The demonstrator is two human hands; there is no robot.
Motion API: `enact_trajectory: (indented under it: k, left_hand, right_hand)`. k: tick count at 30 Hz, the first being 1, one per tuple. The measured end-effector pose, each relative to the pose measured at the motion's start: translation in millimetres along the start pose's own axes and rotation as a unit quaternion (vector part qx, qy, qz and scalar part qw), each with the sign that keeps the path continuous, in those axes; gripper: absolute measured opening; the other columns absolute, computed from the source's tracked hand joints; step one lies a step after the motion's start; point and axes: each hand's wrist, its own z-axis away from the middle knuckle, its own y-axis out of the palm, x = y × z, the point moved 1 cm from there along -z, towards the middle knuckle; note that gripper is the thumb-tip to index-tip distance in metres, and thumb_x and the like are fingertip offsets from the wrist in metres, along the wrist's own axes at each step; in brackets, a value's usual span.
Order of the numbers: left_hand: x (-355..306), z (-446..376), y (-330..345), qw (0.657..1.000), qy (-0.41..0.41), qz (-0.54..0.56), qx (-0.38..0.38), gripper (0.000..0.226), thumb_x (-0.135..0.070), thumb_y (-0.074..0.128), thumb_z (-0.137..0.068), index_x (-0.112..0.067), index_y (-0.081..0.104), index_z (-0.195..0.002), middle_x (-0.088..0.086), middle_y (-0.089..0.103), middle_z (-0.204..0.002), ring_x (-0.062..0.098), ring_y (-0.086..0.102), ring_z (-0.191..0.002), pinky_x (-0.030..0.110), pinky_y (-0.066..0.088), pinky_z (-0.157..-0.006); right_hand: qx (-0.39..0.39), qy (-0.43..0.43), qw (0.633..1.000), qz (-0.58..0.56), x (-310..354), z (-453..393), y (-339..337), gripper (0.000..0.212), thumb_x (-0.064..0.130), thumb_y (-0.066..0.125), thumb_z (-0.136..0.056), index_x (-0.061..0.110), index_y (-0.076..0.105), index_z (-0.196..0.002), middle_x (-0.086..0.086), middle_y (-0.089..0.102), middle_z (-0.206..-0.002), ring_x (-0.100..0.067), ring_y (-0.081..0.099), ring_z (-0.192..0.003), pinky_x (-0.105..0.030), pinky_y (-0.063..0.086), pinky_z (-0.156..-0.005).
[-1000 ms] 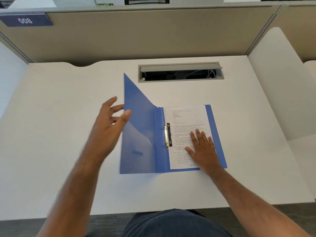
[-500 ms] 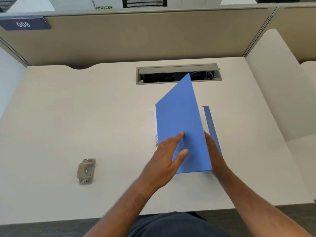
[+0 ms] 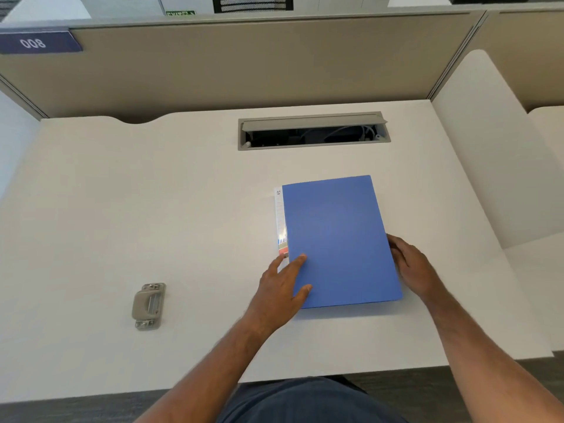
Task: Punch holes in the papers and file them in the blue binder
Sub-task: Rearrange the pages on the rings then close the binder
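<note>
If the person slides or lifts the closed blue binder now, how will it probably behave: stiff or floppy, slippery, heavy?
The blue binder looks thin with a smooth plastic cover, so it would probably slide easily on the smooth desk. Lying flat, it is unlikely to tip or roll. Being thin, it probably flexes somewhat if lifted by one edge, and seems light; left hand and right hand together should steady it.

An open cable hatch (image 3: 314,131) sits in the white desk (image 3: 152,209).

White desk (image 3: 152,209) with an open grey cable hatch (image 3: 313,131) at twelve o'clock; beige partition (image 3: 244,65) behind bearing a blue "008" label (image 3: 36,42) at ten o'clock; dark carpet (image 3: 61,410) below
</note>
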Motion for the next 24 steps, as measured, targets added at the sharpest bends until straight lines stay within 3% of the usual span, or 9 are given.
enact_trajectory:
  k: [1,3,6,9,14,16,18,20,24]
  left_hand:
    - [4,-2,1,1.0,-0.012,0.012,-0.004,0.066,-0.046,0.055,-0.106,-0.033,0.028,-0.165,-0.009,0.024,-0.171,0.013,0.006,-0.161,0.034,0.019,-0.127]
    - [12,-5,2,0.999,-0.023,0.033,-0.014,0.066,-0.044,0.059,-0.104,-0.035,0.031,-0.163,-0.007,0.025,-0.171,0.011,0.008,-0.161,0.034,0.021,-0.127]
    - [17,-6,4,1.0,-0.008,0.012,-0.025,0.064,-0.042,0.059,-0.105,-0.035,0.033,-0.162,-0.006,0.027,-0.17,0.013,0.011,-0.16,0.035,0.023,-0.127]
    - [19,-9,8,0.999,0.021,-0.031,-0.025,0.063,-0.038,0.058,-0.105,-0.031,0.032,-0.162,-0.006,0.03,-0.169,0.017,0.012,-0.161,0.038,0.027,-0.126]
    - [30,-14,20,0.997,0.038,0.021,-0.068,0.069,-0.029,0.068,-0.099,-0.025,0.035,-0.16,-0.009,0.032,-0.167,0.016,0.023,-0.155,0.038,0.031,-0.127]
    - [32,-16,21,0.993,-0.011,0.084,-0.084,0.078,-0.027,0.071,-0.097,-0.024,0.028,-0.162,-0.009,0.026,-0.169,0.012,0.025,-0.153,0.033,0.028,-0.127]
    - [30,-18,19,0.983,-0.071,0.15,-0.084,0.082,-0.031,0.073,-0.097,-0.023,0.023,-0.162,-0.011,0.028,-0.165,0.009,0.032,-0.145,0.035,0.034,-0.121]
    - [30,-20,17,0.97,-0.113,0.199,-0.075,0.081,-0.034,0.072,-0.098,-0.023,0.022,-0.161,-0.013,0.031,-0.158,0.007,0.036,-0.139,0.036,0.041,-0.117]
    - [38,-24,14,0.959,-0.136,0.239,-0.066,0.081,-0.038,0.07,-0.098,-0.027,0.022,-0.163,-0.008,0.032,-0.166,0.017,0.042,-0.148,0.05,0.05,-0.113]
  right_hand:
    - [-0.006,0.004,1.0,-0.002,-15,-7,-3,0.044,0.004,0.041,-0.111,0.024,0.06,-0.145,0.022,0.067,-0.13,0.024,0.058,-0.112,-0.004,0.043,-0.097]
    - [0.0,0.032,0.999,-0.039,-15,-7,-4,0.048,0.001,0.037,-0.112,0.024,0.056,-0.149,0.017,0.067,-0.138,0.02,0.061,-0.112,-0.015,0.045,-0.105]
    - [-0.031,0.082,0.989,-0.123,-18,-9,2,0.044,0.003,0.036,-0.112,0.021,0.055,-0.147,0.005,0.069,-0.139,-0.004,0.07,-0.099,-0.038,0.052,-0.106]
    - [-0.062,0.102,0.977,-0.174,-15,-9,10,0.038,0.013,0.04,-0.113,0.02,0.054,-0.147,0.007,0.069,-0.137,-0.02,0.067,-0.115,-0.042,0.05,-0.11]
    - [-0.064,0.069,0.995,-0.021,-20,-11,30,0.057,0.023,0.072,-0.1,0.024,0.05,-0.152,0.01,0.053,-0.143,-0.024,0.063,-0.11,-0.036,0.05,-0.096]
    - [-0.071,0.042,0.996,0.032,-27,-13,37,0.058,0.022,0.074,-0.098,0.024,0.052,-0.151,0.005,0.053,-0.147,-0.025,0.061,-0.115,-0.044,0.053,-0.103]
    - [-0.077,0.031,0.993,0.082,-32,-15,42,0.053,0.023,0.072,-0.098,0.023,0.055,-0.149,-0.001,0.054,-0.151,-0.031,0.06,-0.125,-0.051,0.049,-0.111]
    - [-0.076,0.032,0.99,0.115,-29,-13,45,0.051,0.024,0.07,-0.101,0.019,0.057,-0.15,-0.004,0.052,-0.155,-0.035,0.055,-0.133,-0.049,0.042,-0.118]
    - [-0.068,0.049,0.986,0.144,-16,-4,52,0.055,0.03,0.067,-0.103,0.017,0.053,-0.155,-0.004,0.046,-0.161,-0.036,0.048,-0.136,-0.047,0.037,-0.119]
